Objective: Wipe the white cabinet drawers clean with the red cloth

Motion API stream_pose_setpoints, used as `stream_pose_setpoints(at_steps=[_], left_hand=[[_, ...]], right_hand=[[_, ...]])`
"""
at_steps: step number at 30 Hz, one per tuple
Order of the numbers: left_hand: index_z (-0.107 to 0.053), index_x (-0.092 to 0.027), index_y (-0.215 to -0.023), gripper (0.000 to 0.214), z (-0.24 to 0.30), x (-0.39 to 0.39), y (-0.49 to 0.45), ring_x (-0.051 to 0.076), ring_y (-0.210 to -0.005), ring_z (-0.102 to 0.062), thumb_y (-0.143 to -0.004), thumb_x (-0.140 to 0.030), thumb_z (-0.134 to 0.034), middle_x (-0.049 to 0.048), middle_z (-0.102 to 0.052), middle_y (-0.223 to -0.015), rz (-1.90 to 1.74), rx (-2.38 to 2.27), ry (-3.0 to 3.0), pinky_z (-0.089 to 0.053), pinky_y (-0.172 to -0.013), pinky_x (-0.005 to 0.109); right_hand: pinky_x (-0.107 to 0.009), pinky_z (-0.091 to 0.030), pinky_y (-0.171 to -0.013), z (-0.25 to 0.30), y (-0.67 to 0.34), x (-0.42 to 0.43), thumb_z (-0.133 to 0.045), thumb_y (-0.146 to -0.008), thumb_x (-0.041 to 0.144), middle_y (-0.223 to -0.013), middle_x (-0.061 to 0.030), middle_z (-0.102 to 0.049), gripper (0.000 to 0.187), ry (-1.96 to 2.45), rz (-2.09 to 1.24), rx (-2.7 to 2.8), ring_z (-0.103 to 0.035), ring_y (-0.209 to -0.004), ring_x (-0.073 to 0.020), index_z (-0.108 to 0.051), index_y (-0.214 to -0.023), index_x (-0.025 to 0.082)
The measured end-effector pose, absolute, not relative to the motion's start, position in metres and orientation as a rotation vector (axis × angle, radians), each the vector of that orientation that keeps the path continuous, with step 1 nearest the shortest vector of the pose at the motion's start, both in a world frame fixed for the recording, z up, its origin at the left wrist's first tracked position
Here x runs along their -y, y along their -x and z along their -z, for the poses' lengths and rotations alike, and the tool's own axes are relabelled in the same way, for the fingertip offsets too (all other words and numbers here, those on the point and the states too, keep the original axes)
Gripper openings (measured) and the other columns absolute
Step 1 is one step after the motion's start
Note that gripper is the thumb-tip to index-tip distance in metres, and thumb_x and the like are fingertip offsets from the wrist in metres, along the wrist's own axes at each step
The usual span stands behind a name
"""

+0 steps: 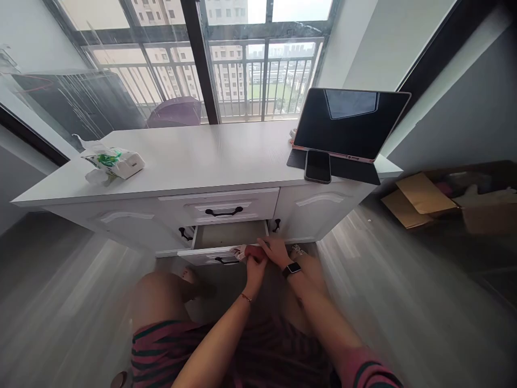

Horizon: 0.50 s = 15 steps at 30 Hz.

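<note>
A small red, soft-looking bundle [253,251], perhaps folded cloth, is held over the front edge of the pulled-out lower drawer [232,233]. My left hand [256,270] is closed on it from below. My right hand [275,251], with a dark watch on its wrist, closes on the bundle's right side, its fingers reaching over the edge. A pale, pinkish-white piece [239,252] sticks out at the bundle's left; I cannot tell whether it belongs to it. The drawer's bottom shows bare behind my hands. Its dark handle [226,261] is below the bundle's left end.
On the white cabinet top [210,156] are a tissue pack [117,163] at left and, at right, a tablet [349,124] on a stand cover with a phone [318,166]. The upper drawer [224,207] is closed. An open cardboard box [490,210] stands on the floor at right.
</note>
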<state>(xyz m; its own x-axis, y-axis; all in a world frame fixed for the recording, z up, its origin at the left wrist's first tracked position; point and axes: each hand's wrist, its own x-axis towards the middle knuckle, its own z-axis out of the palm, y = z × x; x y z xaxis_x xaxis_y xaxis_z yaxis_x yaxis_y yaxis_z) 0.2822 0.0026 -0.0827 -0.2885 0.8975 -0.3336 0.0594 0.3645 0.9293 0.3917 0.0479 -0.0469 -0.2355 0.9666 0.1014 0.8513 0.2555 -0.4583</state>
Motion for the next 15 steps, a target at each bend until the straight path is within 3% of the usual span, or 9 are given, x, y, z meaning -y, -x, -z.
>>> stream_pose_setpoints(at_steps=[8,15], left_hand=[[-0.062,-0.014,-0.086,0.022,0.114,-0.013,-0.301,0.022,-0.085,-0.067,-0.07,-0.029,-0.067,0.014,-0.07,-0.095,-1.08,-1.386,-0.528,-0.053,-0.075,0.033],[-0.06,-0.016,-0.08,0.019,0.141,-0.019,-0.298,0.022,-0.084,-0.067,-0.069,-0.029,-0.07,0.0101,-0.069,-0.087,-1.006,-1.284,-0.526,-0.053,-0.079,0.039]], right_hand=[[-0.026,-0.041,-0.071,0.04,-0.395,-0.048,-0.027,-0.097,0.054,-0.09,-0.0051,-0.073,0.054,1.596,-0.499,2.173,-0.065,-0.085,-0.0187,-0.069,-0.092,0.019],[-0.027,-0.041,-0.071,0.041,-0.392,-0.05,-0.03,-0.095,0.057,-0.088,-0.0051,-0.072,0.055,1.626,-0.492,2.15,-0.065,-0.083,-0.0194,-0.069,-0.089,0.02]])
